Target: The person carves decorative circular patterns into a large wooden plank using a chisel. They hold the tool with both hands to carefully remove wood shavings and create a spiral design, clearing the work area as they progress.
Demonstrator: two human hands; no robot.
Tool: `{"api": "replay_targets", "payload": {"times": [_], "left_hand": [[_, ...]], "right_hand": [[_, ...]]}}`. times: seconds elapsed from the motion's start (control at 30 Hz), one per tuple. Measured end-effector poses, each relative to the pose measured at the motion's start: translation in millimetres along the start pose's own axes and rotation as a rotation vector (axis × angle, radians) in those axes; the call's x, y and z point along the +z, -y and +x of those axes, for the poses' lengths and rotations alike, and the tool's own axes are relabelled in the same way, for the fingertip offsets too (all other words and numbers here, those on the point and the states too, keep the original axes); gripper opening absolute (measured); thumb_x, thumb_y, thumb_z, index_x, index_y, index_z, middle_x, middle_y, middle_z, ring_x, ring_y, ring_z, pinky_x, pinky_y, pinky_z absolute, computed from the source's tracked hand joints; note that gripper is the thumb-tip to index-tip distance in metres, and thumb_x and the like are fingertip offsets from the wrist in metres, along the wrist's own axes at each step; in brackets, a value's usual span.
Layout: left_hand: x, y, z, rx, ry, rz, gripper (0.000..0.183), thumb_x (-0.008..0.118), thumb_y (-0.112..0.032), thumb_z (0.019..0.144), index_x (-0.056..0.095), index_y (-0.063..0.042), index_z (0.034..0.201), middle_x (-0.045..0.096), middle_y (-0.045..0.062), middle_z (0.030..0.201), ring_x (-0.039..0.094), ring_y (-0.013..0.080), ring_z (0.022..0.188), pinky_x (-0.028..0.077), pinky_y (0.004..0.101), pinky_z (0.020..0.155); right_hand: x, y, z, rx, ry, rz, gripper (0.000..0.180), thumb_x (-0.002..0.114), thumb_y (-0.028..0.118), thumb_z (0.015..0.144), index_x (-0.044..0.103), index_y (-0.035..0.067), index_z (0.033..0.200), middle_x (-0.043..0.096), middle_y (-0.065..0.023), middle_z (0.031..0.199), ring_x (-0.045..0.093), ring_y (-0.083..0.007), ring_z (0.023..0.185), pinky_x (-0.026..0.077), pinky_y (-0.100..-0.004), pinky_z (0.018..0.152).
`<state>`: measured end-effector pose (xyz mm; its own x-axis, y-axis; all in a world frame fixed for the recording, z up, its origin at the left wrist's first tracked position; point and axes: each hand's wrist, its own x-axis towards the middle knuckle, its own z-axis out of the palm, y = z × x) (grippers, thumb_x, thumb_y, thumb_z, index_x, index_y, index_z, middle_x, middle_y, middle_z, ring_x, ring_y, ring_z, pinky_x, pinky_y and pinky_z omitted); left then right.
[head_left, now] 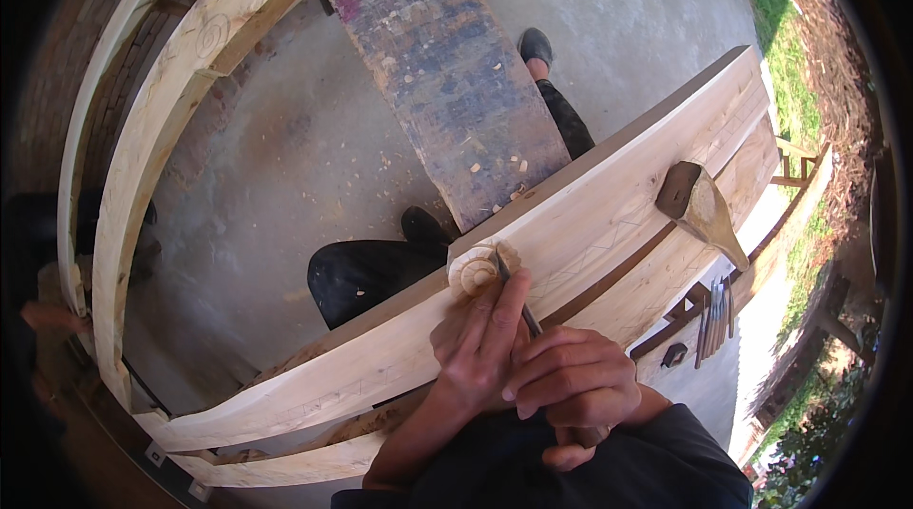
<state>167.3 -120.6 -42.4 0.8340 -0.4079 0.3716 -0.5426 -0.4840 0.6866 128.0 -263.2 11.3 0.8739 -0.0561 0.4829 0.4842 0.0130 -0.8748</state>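
Observation:
A round spiral carving (pixel 474 273) stands out on the side of a long pale wooden beam (pixel 606 188). The blade of a carving chisel or gouge (pixel 529 316) rests at the right side of the spiral. Beside the carving, my left hand (pixel 479 338) presses its fingers on the blade. My right hand (pixel 578 384) is wrapped round the tool lower down, close to my body, with the wooden handle end showing below the fingers. A worn wooden mallet (pixel 702 213) lies on the beams to the right. Pencilled zigzag lines mark the beam face.
A paint-stained plank (pixel 456 81) with wood chips extends beyond the beam, between my legs. Curved timbers (pixel 143 131) stand at the left, where another person's hand (pixel 57 318) shows. Several chisels (pixel 713 323) and a small dark block (pixel 673 355) lie at the right.

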Motion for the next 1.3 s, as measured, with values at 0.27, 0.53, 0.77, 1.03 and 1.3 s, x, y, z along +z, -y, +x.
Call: {"api": "replay_targets", "payload": {"times": [0.27,0.53,0.77,1.03,1.3], "left_hand": [[2,2,-1,-0.008,-0.015,-0.009,0.041,0.070,0.002,0.090,0.078,-0.001,0.130,0.080,0.017,0.105,0.081,0.0284,0.084,0.065,0.0379,0.070],[1,1,-1,-0.010,-0.014,0.026,0.039,0.069,0.002,0.091,0.078,0.000,0.129,0.081,0.019,0.105,0.080,0.0284,0.081,0.064,0.0372,0.069],[2,1,1,0.035,-0.014,0.025,0.038,0.068,0.001,0.093,0.079,0.002,0.129,0.081,0.019,0.104,0.081,0.0285,0.083,0.064,0.0367,0.070],[2,2,-1,0.021,-0.005,-0.003,0.035,0.066,-0.002,0.095,0.079,0.001,0.128,0.080,0.019,0.102,0.080,0.0288,0.081,0.064,0.0374,0.070],[3,3,-6,0.008,-0.003,0.028,0.037,0.070,-0.001,0.093,0.079,0.001,0.128,0.080,0.020,0.101,0.080,0.0285,0.080,0.064,0.0372,0.069]], "right_hand": [[-1,-1,1,0.012,0.012,0.003,0.042,0.080,0.030,0.099,0.058,0.003,0.075,0.075,-0.0154,0.087,0.076,-0.0342,0.079,0.063,-0.0447,0.076],[7,-7,-9,-0.048,-0.059,-0.031,0.045,0.076,0.035,0.103,0.057,0.006,0.075,0.077,-0.0161,0.088,0.079,-0.0349,0.080,0.064,-0.0485,0.076],[-6,0,-8,0.001,0.016,0.011,0.042,0.080,0.028,0.100,0.058,0.002,0.076,0.076,-0.0211,0.094,0.078,-0.0390,0.086,0.065,-0.0500,0.080],[-8,2,-7,0.021,0.030,-0.013,0.041,0.079,0.027,0.100,0.057,0.002,0.076,0.076,-0.0205,0.093,0.078,-0.0386,0.085,0.064,-0.0502,0.079],[-8,-1,-7,0.010,0.007,0.031,0.039,0.079,0.026,0.099,0.058,0.001,0.077,0.075,-0.0209,0.093,0.077,-0.0391,0.085,0.064,-0.0506,0.080]]}}
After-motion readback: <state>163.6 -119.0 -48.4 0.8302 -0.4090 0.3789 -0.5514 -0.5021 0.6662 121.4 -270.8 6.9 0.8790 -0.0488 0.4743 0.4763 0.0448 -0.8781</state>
